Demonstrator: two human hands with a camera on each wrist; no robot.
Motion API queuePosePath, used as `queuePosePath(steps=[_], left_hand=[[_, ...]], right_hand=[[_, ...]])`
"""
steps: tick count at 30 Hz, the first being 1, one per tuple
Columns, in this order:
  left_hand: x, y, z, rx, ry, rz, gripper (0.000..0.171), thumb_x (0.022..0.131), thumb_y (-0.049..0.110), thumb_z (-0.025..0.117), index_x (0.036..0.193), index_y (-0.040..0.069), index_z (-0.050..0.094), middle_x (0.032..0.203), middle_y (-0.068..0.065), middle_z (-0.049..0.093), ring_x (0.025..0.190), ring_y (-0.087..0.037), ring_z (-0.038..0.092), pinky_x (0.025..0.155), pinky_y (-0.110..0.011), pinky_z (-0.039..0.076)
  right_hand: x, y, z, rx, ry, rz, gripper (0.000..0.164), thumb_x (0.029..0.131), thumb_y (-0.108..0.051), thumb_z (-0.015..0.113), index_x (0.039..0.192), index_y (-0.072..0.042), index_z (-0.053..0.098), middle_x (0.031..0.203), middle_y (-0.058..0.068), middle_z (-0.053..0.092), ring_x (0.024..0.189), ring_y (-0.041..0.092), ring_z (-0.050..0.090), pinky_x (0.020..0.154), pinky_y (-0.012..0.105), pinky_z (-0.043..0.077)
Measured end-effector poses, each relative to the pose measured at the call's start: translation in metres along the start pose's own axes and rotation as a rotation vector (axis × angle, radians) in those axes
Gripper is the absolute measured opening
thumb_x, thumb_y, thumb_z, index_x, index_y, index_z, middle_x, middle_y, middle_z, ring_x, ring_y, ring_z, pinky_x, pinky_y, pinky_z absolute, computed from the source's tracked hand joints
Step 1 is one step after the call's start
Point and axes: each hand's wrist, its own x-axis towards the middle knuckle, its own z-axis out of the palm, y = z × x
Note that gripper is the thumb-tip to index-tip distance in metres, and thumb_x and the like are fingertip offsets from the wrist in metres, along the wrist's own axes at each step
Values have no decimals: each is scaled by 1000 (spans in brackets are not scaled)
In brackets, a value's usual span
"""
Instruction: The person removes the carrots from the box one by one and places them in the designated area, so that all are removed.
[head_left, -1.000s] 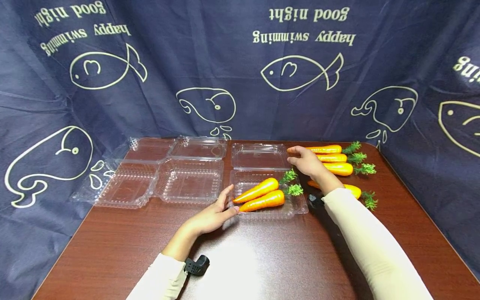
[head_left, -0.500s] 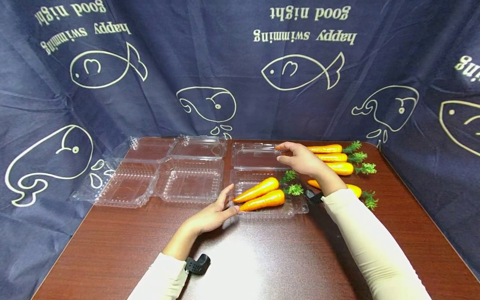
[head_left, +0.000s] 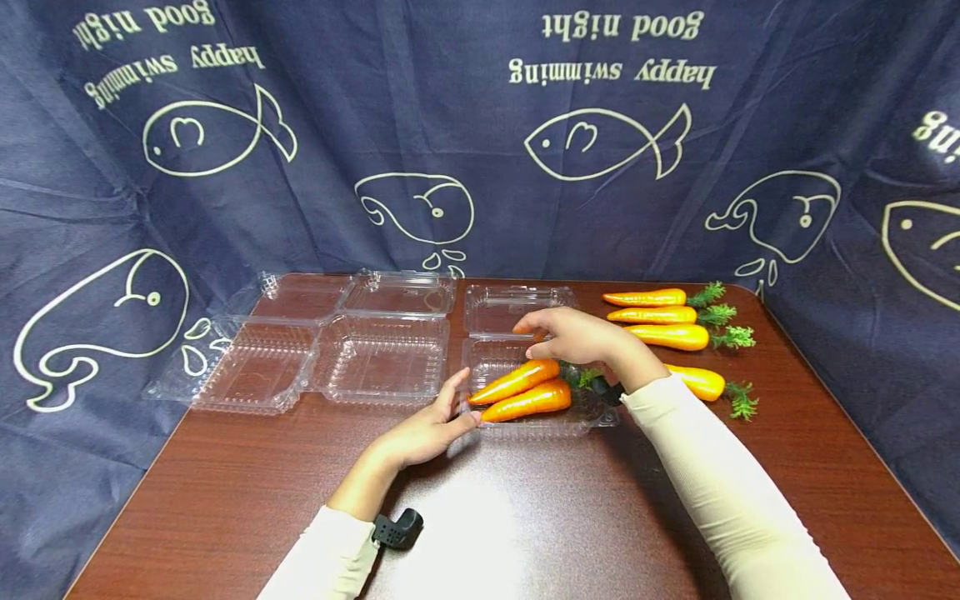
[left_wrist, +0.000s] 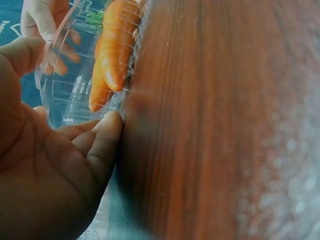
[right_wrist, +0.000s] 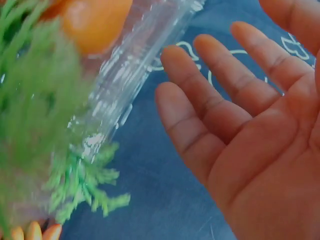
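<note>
In the head view two orange toy carrots with green tops, the farther carrot (head_left: 513, 382) and the nearer carrot (head_left: 527, 402), lie side by side in a clear plastic clamshell box (head_left: 532, 430) whose lid lies folded back. My left hand (head_left: 420, 432) rests at the box's left end, thumb and index finger apart. In the left wrist view its fingertips (left_wrist: 107, 130) touch or nearly touch the clear wall. Above the box, over the carrot tops, my right hand (head_left: 581, 343) hovers with nothing in it; the right wrist view shows its fingers (right_wrist: 182, 122) loosely extended.
On the right of the brown table (head_left: 480, 542) lie three carrots in a row (head_left: 660, 315) and a lone carrot (head_left: 699, 382) nearer me. Two more clear boxes stand opened at left, one box (head_left: 382, 358) beside another box (head_left: 255, 367). A blue fish-patterned cloth (head_left: 480, 150) hangs behind.
My right hand has moved left and towards me, from beside the row of carrots, past the lid, to over the box. The left hand and the carrots have stayed put.
</note>
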Motion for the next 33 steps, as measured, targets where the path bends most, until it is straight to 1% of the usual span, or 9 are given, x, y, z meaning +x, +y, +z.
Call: queuePosePath(steps=[3, 7, 14, 20, 25, 33], left_hand=[[0, 1, 1, -3, 2, 1, 79, 102, 30, 54, 159, 13, 3, 154, -27, 31, 142, -35, 32, 116, -49, 24], [0, 0, 1, 4, 9, -6, 79, 102, 31, 54, 159, 14, 3, 154, -27, 32, 142, -34, 33, 116, -49, 24], [1, -1, 2, -1, 10, 1, 78, 102, 31, 53, 159, 14, 3, 154, -27, 32, 143, -34, 32, 116, -48, 24], [1, -1, 2, -3, 6, 1, 78, 102, 31, 53, 159, 14, 3, 153, -28, 32, 143, -34, 32, 116, -47, 24], [1, 0, 2, -13, 3, 9, 78, 102, 29, 53, 159, 12, 2, 153, -29, 31, 142, -34, 33, 115, -47, 25], [1, -1, 2, -11, -7, 18, 78, 103, 29, 53, 159, 11, 1, 152, -27, 35, 141, -32, 35, 115, -46, 26]], right_hand=[[4, -2, 5, -2, -29, -30, 38, 92, -11, 69, 127, 0, 62, 127, 17, 64, 111, 34, 62, 96, 48, 48], [9, -3, 11, -12, -63, -48, 36, 90, -10, 70, 124, 0, 63, 124, 16, 65, 109, 34, 63, 94, 46, 49], [15, -3, 21, -16, -126, -11, 38, 88, -10, 71, 125, -1, 64, 125, 14, 65, 111, 33, 62, 96, 45, 48], [18, -3, 28, -50, -169, -18, 41, 87, -8, 73, 126, 0, 63, 126, 13, 65, 112, 33, 61, 97, 44, 47], [20, -3, 32, -61, -194, -32, 41, 87, -9, 73, 126, -2, 63, 124, 13, 66, 111, 32, 62, 97, 44, 47], [23, 0, 36, -89, -234, -56, 38, 86, -9, 74, 123, -2, 65, 119, 11, 68, 104, 26, 64, 93, 40, 49]])
